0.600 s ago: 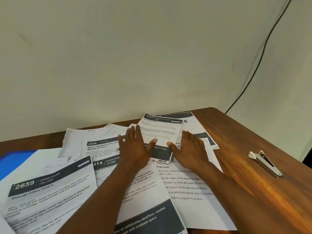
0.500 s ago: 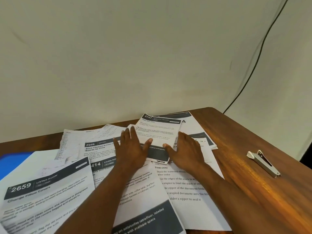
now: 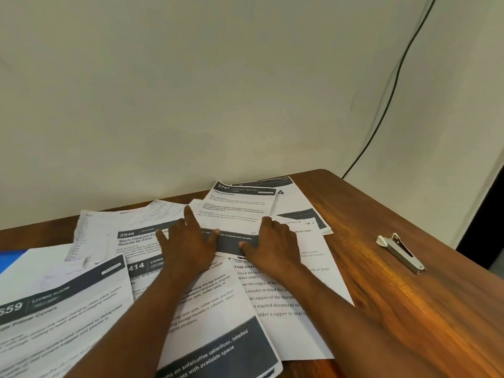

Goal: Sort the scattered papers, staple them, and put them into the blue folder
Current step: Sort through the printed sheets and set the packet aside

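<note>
We see a sheet headed 2747 (image 3: pixel 240 211) on top of the scattered papers (image 3: pixel 207 304), which cover the left and middle of a wooden table (image 3: pixel 409 309). We take this sheet as our landmark. Its long axis runs from the person toward the wall, tilted a little to the right, with the number at the far end and a dark band at the near end.

Both hands sit at that near end. The left hand (image 3: pixel 188 246) lies flat at the sheet's near left corner, fingers straight and spread, thumb reaching onto the dark band. The right hand (image 3: pixel 272 244) lies at the near right corner, fingers extended with a slight bend, thumb touching the band. Neither hand grips anything; both press or rest on paper. We judge the two hands equally near, flanking the sheet, so it could be drawn straight back toward the person.

Left of the sheet lie pages numbered 2946 (image 3: pixel 133 237) and 414. Nearer the person, a plain page of task text (image 3: pixel 283 298) lies under the right forearm. Well to the right of the sheet, alone on bare wood, lies a silver stapler (image 3: pixel 401 251), nearer the right hand. Far left of the sheet, at the frame edge, shows a corner of the blue folder (image 3: pixel 9 259), partly covered by paper.
</note>
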`<state>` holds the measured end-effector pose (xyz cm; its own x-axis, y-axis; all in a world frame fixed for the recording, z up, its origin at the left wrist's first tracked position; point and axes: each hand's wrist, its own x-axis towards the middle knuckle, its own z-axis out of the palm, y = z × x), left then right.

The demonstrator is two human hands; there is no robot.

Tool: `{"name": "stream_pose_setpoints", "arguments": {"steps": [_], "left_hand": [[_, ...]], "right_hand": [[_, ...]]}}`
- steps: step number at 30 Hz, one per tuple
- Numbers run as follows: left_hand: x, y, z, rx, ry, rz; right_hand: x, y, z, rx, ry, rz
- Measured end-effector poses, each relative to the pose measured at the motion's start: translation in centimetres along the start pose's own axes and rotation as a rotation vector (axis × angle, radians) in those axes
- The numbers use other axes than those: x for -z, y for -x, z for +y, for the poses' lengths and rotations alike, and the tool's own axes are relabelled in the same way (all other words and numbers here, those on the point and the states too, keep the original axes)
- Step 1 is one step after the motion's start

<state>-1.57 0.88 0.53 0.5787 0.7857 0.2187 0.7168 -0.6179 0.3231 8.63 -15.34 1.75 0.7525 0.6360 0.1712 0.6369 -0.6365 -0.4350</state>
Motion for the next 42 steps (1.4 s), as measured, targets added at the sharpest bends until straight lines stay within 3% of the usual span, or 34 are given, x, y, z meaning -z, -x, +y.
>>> {"name": "stream_pose_setpoints", "arguments": {"steps": [13, 19, 26, 34, 42], "left_hand": [[1.3, 0.9, 0.3, 0.071, -0.035, 0.004], [1.2, 3.3, 3.4, -0.123, -0.023, 0.049], [1.4, 7.6, 7.6, -0.310, -0.026, 0.036], [1.5, 10.8, 8.8, -0.105, -0.049, -0.069], [1.7, 10.7, 9.0, -0.019, -0.080, -0.105]], "right_hand": [[2.4, -0.6, 1.3, -0.102, -0.114, -0.020], [5.7, 0.1, 6.0, -0.279, -0.014, 0.137], [5.6, 1.0, 9.9, -0.392, -0.055, 0.035], [7.1, 3.0, 7.7, -0.380, -0.101, -0.019], [6.7, 2.8, 7.2, -0.402, -0.154, 0.003]]}}
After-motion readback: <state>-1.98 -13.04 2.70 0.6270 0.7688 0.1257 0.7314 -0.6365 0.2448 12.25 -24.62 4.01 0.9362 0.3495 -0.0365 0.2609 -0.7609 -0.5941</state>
